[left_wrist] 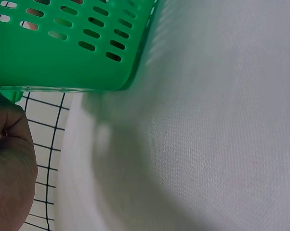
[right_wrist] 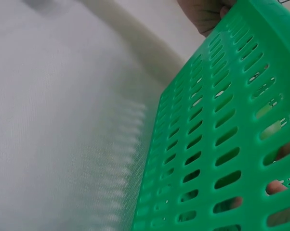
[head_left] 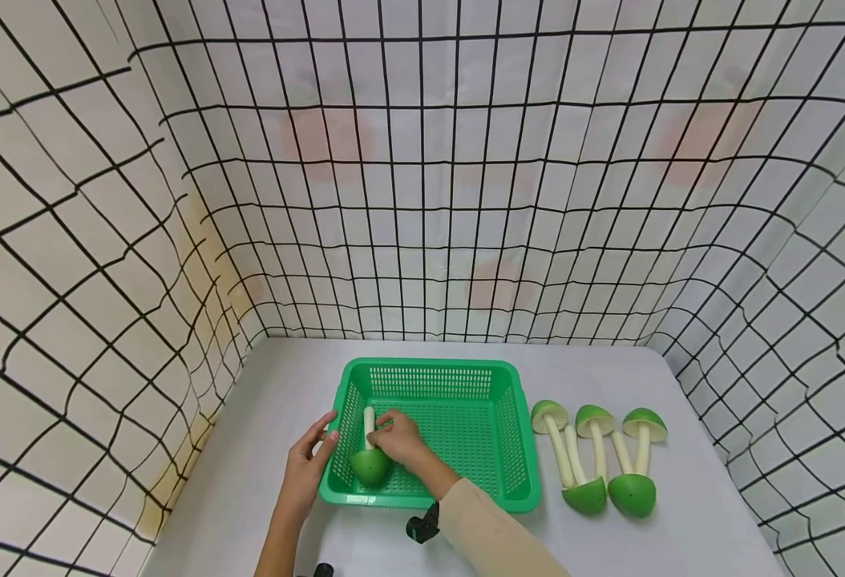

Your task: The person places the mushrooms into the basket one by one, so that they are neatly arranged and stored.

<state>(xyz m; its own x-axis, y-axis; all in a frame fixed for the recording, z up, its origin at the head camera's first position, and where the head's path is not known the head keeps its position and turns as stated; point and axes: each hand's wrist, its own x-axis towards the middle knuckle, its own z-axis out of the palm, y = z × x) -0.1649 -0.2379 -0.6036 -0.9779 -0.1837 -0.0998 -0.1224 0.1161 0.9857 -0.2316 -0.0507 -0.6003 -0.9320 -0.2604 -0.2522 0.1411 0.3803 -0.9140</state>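
A green plastic basket (head_left: 458, 502) stands on the white surface. Inside it, along the left side, lies a mushroom-shaped piece (head_left: 369, 468) with a round green cap toward me and a white stem pointing away. My right hand (head_left: 399, 441) reaches over the front rim and pinches the stem near the cap. In the right wrist view, its fingertips (right_wrist: 276, 187) show through the basket's slots. My left hand (head_left: 305, 469) holds the basket's left rim; the left wrist view shows that hand (left_wrist: 10, 168) curled at the rim, its fingertips partly hidden.
Right of the basket, several similar pieces lie close together, among them a far one (head_left: 644, 425) and a near one (head_left: 632, 495), with caps alternating far and near. A black grid netting (head_left: 422, 208) rises at the back and both sides. White cloth (head_left: 596, 545) covers the table.
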